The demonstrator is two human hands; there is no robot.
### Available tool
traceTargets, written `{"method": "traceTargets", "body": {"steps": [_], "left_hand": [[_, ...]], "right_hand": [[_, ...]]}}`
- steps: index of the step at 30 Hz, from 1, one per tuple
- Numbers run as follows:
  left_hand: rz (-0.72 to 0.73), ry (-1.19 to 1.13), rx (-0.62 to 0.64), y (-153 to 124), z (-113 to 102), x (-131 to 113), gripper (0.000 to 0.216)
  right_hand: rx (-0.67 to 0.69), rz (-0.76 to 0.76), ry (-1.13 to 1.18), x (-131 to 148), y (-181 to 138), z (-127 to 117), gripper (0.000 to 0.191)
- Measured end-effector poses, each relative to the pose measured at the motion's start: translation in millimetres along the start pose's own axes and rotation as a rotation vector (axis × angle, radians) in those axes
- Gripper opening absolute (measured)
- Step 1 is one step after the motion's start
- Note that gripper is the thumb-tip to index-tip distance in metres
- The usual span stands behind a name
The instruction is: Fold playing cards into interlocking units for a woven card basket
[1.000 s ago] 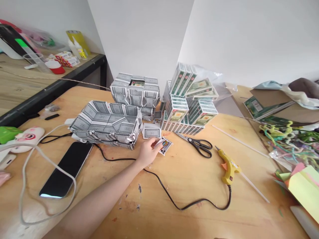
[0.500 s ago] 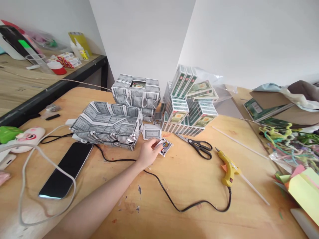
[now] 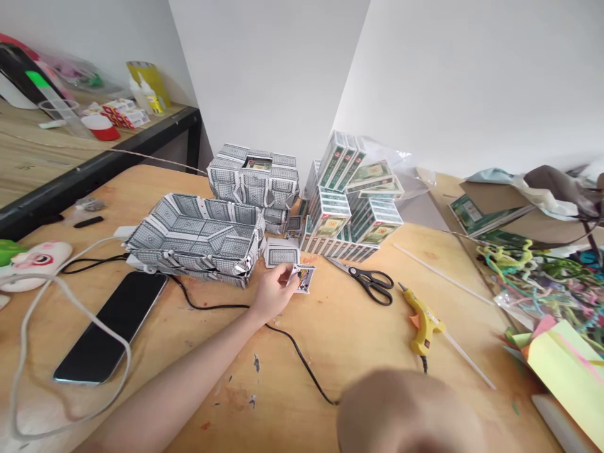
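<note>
My left hand (image 3: 274,292) pinches a folded playing card (image 3: 304,279) just above the table, its picture side showing. Right behind it lies a loose stack of playing cards (image 3: 282,254), backs up. To the left stands an open basket built from folded cards (image 3: 202,225), and behind that a taller card-built box (image 3: 257,179). A rounded, blurred shape at the bottom edge appears to be my right hand (image 3: 408,412); motion smears its fingers. Black scissors (image 3: 368,280) and a yellow glue gun (image 3: 426,327) lie to the right of the card.
Green boxes of playing cards (image 3: 333,217) are piled against the wall. A smartphone (image 3: 111,327) and a white cable (image 3: 70,292) lie at left. Glue sticks (image 3: 443,275), pipe cleaners (image 3: 552,277) and coloured paper (image 3: 569,362) are at right. The glue gun's black cord (image 3: 302,358) crosses the table.
A blurred shape, apparently my right hand, has entered at the bottom. The left hand still pinches the card, which is turned slightly. The whole view has shifted a little.
</note>
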State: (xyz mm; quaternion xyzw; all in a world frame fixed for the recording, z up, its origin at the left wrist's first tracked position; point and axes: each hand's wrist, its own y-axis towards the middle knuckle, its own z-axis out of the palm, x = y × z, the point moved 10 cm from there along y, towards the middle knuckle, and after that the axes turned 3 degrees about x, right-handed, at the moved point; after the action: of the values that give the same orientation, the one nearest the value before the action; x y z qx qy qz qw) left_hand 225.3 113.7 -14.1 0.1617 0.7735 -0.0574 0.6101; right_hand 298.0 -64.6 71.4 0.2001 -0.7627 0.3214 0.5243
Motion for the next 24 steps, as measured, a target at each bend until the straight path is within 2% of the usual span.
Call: {"method": "traceTargets", "body": {"steps": [2, 4, 5, 6, 8, 11, 12, 17, 24], "left_hand": [[-0.005, -0.013, -0.021, -0.3, -2.1, -0.5, 0.011], [0.003, 0.009, -0.046, -0.8, -5.3, -1.4, 0.01], [0.018, 0.042, -0.053, -1.3, -6.3, -2.8, 0.01], [0.04, 0.088, -0.052, -1.9, -6.7, -4.9, 0.011], [0.103, 0.193, -0.041, -3.7, -5.7, -11.2, 0.012], [0.209, 0.278, -0.026, -7.4, -2.7, -22.7, 0.016], [0.241, 0.272, -0.015, -8.4, -1.2, -26.5, 0.018], [0.312, 0.16, 0.136, -9.0, 11.8, -37.5, 0.027], [0.312, 0.057, 0.266, -7.5, 19.6, -41.8, 0.023]], "right_hand": [[-0.077, -0.004, 0.033, -9.2, 37.2, -29.8, 0.025], [-0.457, 0.036, 0.137, -31.8, 63.4, -79.8, 0.029], [-0.59, 0.062, 0.22, -46.3, 72.9, -93.9, 0.03], [-0.681, 0.072, 0.325, -60.1, 81.7, -101.4, 0.031], [-0.759, 0.069, 0.496, -81.7, 97.9, -103.9, 0.031], [-0.868, -0.015, 0.666, -98.4, 104.9, -107.7, 0.027], [-0.87, -0.06, 0.735, -101.4, 106.4, -108.5, 0.024], [-0.667, -0.204, 0.97, -109.9, 116.1, -107.7, 0.019], [-0.404, -0.242, 0.968, -110.8, 118.2, -103.5, 0.017]]}}
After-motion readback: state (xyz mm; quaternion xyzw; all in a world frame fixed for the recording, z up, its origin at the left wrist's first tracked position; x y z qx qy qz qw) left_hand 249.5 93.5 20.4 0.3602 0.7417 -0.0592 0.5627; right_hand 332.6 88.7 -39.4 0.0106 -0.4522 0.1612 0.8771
